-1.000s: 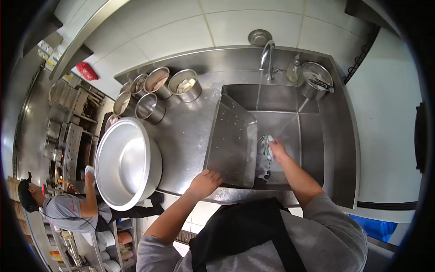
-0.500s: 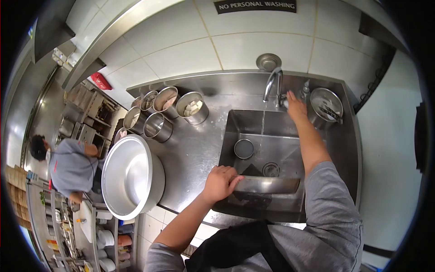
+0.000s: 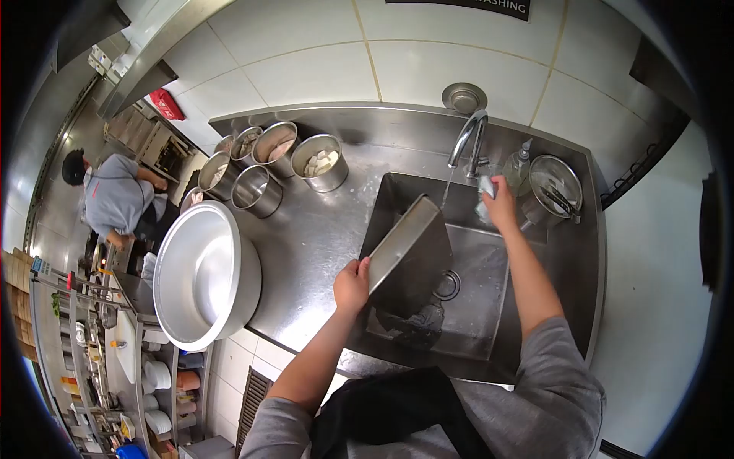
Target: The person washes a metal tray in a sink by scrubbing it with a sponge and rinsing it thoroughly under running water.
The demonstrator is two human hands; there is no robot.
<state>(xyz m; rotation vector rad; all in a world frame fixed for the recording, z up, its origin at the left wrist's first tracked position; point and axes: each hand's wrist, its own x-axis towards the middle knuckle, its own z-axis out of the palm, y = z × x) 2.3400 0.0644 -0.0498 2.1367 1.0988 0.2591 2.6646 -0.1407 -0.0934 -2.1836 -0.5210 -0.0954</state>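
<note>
Tilted over the left part of the sink (image 3: 497, 306) is a rectangular metal pan (image 3: 405, 245). My left hand (image 3: 352, 285) grips its near left rim, thumb on top. My right hand (image 3: 499, 205) pinches a pale, wet cloth or sponge (image 3: 485, 197) just right of the faucet (image 3: 468, 141). A thin stream of water falls from the spout behind the pan's far edge. A soap bottle (image 3: 518, 168) stands beside my right hand.
Several metal pots, one holding white pieces (image 3: 319, 163), stand at the back left of the counter (image 3: 306, 237). A large silver basin (image 3: 202, 275) is at the left. Right of the faucet stands a pot with utensils (image 3: 552, 187). A co-worker (image 3: 118, 195) stands far left.
Since half a second ago, the pan has been raised and tilted in my left hand. My right hand has come slightly down from beside the faucet. A second ago it was inside the sink.
</note>
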